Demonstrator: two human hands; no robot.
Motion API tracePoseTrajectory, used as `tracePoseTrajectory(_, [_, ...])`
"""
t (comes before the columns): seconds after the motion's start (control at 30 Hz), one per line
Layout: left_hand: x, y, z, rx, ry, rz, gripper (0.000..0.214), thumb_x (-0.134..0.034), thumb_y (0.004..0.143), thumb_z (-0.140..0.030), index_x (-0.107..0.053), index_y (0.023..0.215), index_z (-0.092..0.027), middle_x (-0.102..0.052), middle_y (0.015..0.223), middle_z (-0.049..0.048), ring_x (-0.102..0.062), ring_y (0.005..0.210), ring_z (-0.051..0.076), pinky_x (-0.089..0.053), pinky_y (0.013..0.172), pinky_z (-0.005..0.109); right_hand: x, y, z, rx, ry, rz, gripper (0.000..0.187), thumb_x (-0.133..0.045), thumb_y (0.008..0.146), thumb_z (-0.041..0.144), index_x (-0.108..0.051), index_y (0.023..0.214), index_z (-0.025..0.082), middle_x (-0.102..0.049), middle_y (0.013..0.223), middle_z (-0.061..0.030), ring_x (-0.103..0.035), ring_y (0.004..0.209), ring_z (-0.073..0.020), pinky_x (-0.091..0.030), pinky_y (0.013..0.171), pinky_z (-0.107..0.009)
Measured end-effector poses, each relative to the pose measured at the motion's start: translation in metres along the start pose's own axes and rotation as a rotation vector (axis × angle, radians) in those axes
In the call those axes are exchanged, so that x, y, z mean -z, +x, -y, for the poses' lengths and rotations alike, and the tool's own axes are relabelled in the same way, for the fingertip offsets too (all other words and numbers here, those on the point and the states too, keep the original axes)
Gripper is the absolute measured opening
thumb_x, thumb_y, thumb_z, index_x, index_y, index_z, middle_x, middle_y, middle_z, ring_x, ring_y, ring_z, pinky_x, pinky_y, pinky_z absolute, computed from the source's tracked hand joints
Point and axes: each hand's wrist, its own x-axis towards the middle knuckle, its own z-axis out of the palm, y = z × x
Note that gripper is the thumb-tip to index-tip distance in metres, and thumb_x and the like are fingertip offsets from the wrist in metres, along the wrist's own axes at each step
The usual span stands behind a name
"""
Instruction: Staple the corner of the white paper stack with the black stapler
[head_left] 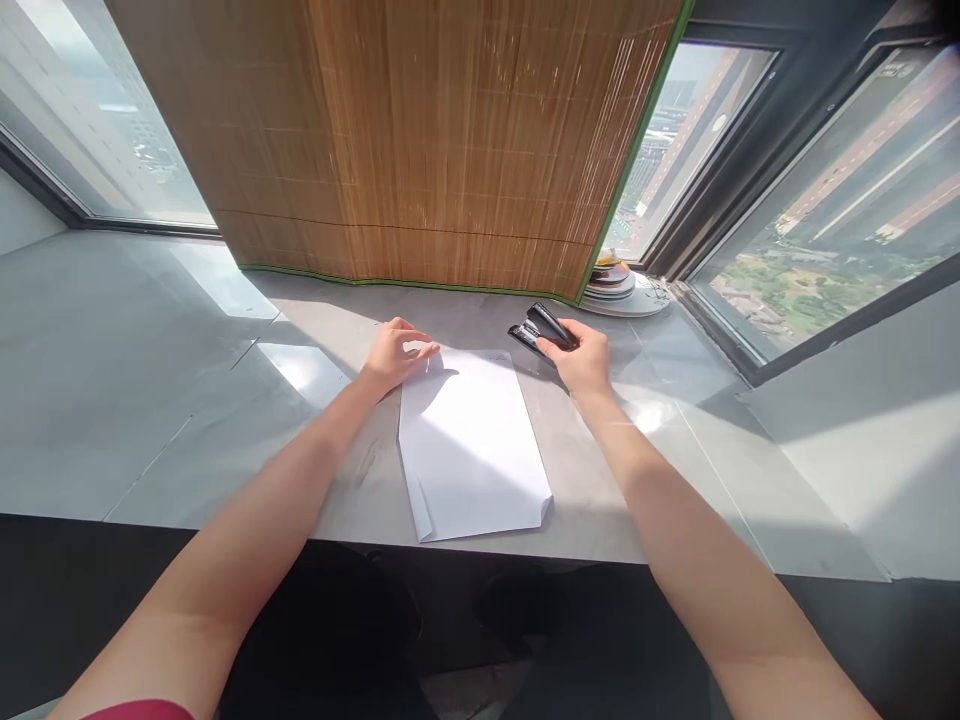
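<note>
Grasping the stapler (541, 328), its long axis aimed far-left, the right hand (583, 362) clenches; left hand (394, 355) rests released on paper (472, 445).

Grey stone sill (112, 380), bamboo blind (450, 140), sunlit corner windows (825, 220)

One paper sheet (472, 440), one stapler (541, 328), perhaps four stacked plates (611, 285)

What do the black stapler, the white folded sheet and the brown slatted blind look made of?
Black stapler: glossy plastic or painted metal, it glints. White folded sheet: matte paper, sharply creased. Brown slatted blind: probably bamboo, thin reed-like strips.
</note>
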Motion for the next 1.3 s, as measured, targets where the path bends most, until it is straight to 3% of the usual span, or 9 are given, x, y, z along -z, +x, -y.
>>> tracePoseTrajectory(0.07, [-0.002,0.001,0.003,0.004,0.029,0.037,0.017,-0.084,0.084,-0.041,-0.086,0.089,-0.025,-0.068,0.105,0.0087,-0.063,0.1,0.026,-0.055,0.095,0.043,0.008,0.008,-0.013,-0.048,-0.117,-0.039,0.045,-0.085,0.072,0.046,-0.081,0.104,0.015,-0.081,0.098,-0.0118,-0.074,0.091,-0.0306,-0.06,0.088,-0.044])
tracePoseTrajectory(0.23, [-0.004,0.001,0.001,-0.011,0.021,0.089,0.007,-0.076,0.084,-0.026,-0.08,0.081,-0.021,-0.068,0.102,0.0079,-0.065,0.089,0.022,-0.057,0.091,0.041,0.014,0.012,-0.023,-0.061,-0.317,0.041,0.041,-0.085,0.067,0.04,-0.081,0.1,0.017,-0.082,0.094,-0.011,-0.074,0.089,-0.0312,-0.058,0.084,-0.043])
tracePoseTrajectory(0.5, [-0.004,0.001,-0.007,-0.035,-0.114,0.153,0.012,-0.063,0.093,-0.032,-0.065,0.087,-0.021,-0.073,0.089,0.004,-0.067,0.086,0.02,-0.054,0.085,0.034,0.01,0.005,-0.006,0.059,-0.405,0.214,0.033,-0.077,0.071,0.026,-0.079,0.103,0.021,-0.082,0.099,-0.0082,-0.073,0.092,-0.029,-0.055,0.087,-0.041])
tracePoseTrajectory(0.77, [-0.003,-0.003,-0.013,-0.029,-0.12,0.198,0.012,-0.065,0.09,-0.034,-0.068,0.088,-0.022,-0.075,0.093,0.0053,-0.068,0.094,0.021,-0.056,0.091,0.035,0.009,-0.004,0.006,0.163,-0.39,0.309,0.025,-0.07,0.071,0.021,-0.076,0.095,0.023,-0.079,0.089,-0.005,-0.069,0.083,-0.0257,-0.054,0.085,-0.04])
tracePoseTrajectory(1.07, [-0.007,-0.003,-0.015,-0.046,-0.154,0.189,0.014,-0.067,0.09,-0.033,-0.07,0.088,-0.02,-0.077,0.094,0.0064,-0.07,0.094,0.021,-0.057,0.094,0.036,0.002,-0.01,0.012,0.306,-0.26,0.414,0.03,-0.068,0.096,0.037,-0.078,0.12,0.023,-0.08,0.12,-0.0108,-0.071,0.108,-0.0314,-0.054,0.1,-0.048])
tracePoseTrajectory(1.3, [-0.008,-0.004,-0.016,-0.041,-0.126,0.209,0.014,-0.069,0.09,-0.034,-0.073,0.088,-0.02,-0.078,0.095,0.0063,-0.071,0.095,0.022,-0.058,0.094,0.037,-0.007,-0.01,0.012,0.331,-0.355,0.476,0.03,-0.056,0.104,0.036,-0.076,0.125,0.027,-0.076,0.104,-0.0096,-0.065,0.101,-0.0318,-0.047,0.099,-0.048])
